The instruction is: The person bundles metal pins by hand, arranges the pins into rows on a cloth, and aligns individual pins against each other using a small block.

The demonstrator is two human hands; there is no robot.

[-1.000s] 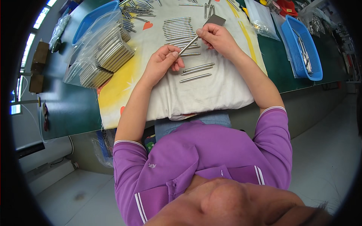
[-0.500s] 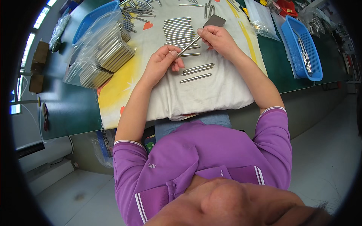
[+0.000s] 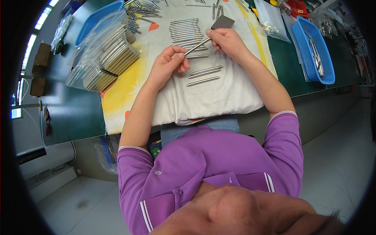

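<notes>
Between my two hands a slim metal rod (image 3: pixel 197 46) is held at a slant, its right end higher in the view. My left hand (image 3: pixel 170 62) pinches the lower end, and my right hand (image 3: pixel 227 42) pinches the upper end; the fingers cover both tips. Beyond my left hand lies a row of similar metal rods (image 3: pixel 184 29) side by side on the white cloth (image 3: pixel 231 92). Nearer to me, a few loose rods (image 3: pixel 203 81) rest apart from that row. A dark grey block (image 3: pixel 223 22) sits just past my right hand.
At the left, clear plastic bags (image 3: pixel 113 60) packed with rods lean by a blue basket (image 3: pixel 96 21). A heap of loose rods (image 3: pixel 145 9) lies behind them. On the right stands a blue basket (image 3: pixel 313 51) with metal tools inside, near a clear bag (image 3: pixel 272 19).
Both hands keep hold of the rod, with only a slight shift of my right hand and fingers. The other rods, bags and baskets stay put.
</notes>
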